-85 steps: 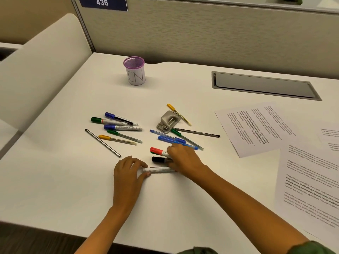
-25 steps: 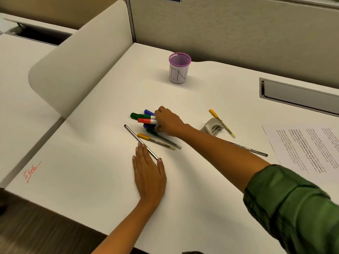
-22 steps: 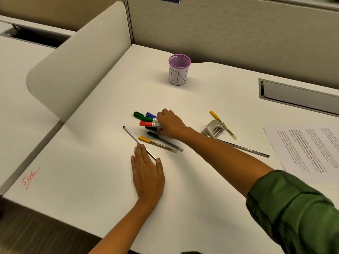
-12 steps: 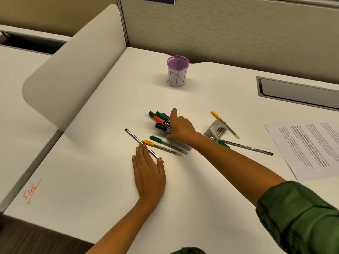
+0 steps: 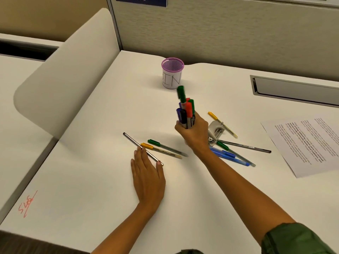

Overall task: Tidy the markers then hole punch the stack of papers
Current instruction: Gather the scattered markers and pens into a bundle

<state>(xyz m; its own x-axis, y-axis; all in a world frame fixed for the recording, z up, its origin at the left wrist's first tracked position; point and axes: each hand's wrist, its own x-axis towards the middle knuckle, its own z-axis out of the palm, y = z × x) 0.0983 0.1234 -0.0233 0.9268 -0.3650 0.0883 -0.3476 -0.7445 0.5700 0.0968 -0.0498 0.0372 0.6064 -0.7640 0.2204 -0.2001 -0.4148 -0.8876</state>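
My right hand (image 5: 192, 133) grips a bunch of thick markers (image 5: 185, 109), green, red, blue and black, held upright above the desk. A purple mesh cup (image 5: 172, 73) with a white label stands behind them. My left hand (image 5: 147, 176) lies flat on the desk, its fingertips touching a thin silver pen (image 5: 142, 148). Thin pens remain on the desk: a green one (image 5: 166, 147), a yellow-capped one (image 5: 159, 150), blue ones (image 5: 228, 156) and a yellow one (image 5: 222, 123). A grey hole punch (image 5: 215, 132) sits just right of my right hand. A printed sheet (image 5: 310, 142) lies at the right.
A curved white divider (image 5: 64, 74) rises at the desk's left side. A grey cable tray lid (image 5: 295, 90) is set into the desk at the back right. Red scribble (image 5: 27, 203) marks the front left corner. A fabric partition wall (image 5: 238, 30) closes the back.
My right hand gathered the thick markers off the desk and lifted them upright in a bunch, toward the cup. My left hand stayed flat by the silver pen.
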